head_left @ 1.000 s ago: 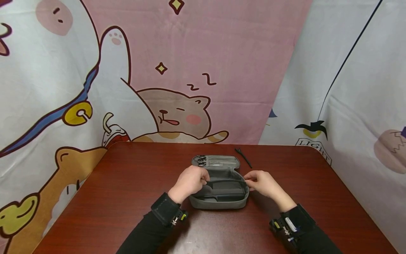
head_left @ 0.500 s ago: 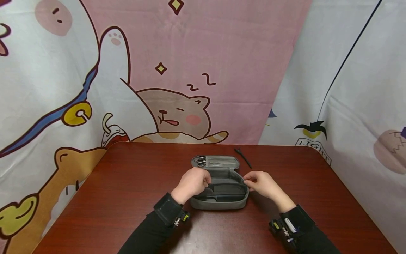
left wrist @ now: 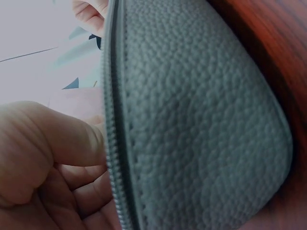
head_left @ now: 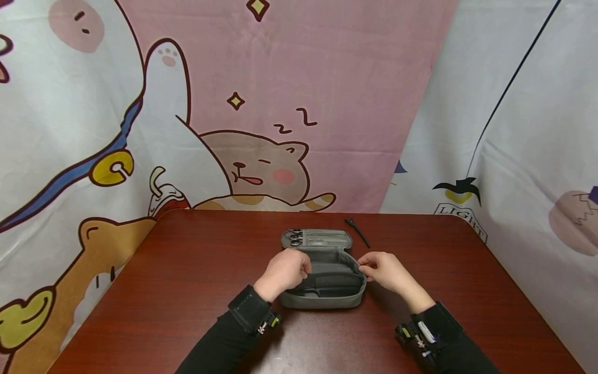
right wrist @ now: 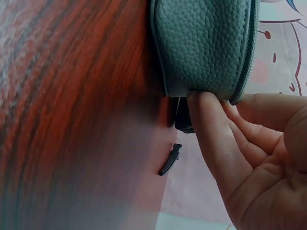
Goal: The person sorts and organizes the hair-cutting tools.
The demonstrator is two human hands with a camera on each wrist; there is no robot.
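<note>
On the table (head_left: 210,244), as I read it remotely: one case (head_left: 322,302); lid (head_left: 328,239) behind it; scissors (head_left: 295,237) at the lid's left end; one tool (head_left: 358,234) right of the lid; left hand (head_left: 283,271) at the case's left, right hand (head_left: 385,269) at its right; cloth (head_left: 336,78) behind the table.

L hand (head_left: 283,272) hides pt of case (head_left: 323,303) in head view; fingertips hidden behind its wall, L wrist view, where top edge cuts off R hand (left wrist: 91,17). Counter (right wrist: 91,191) partly blurry, R wrist view. Black stick (head_left: 357,233) too small to ID.
</note>
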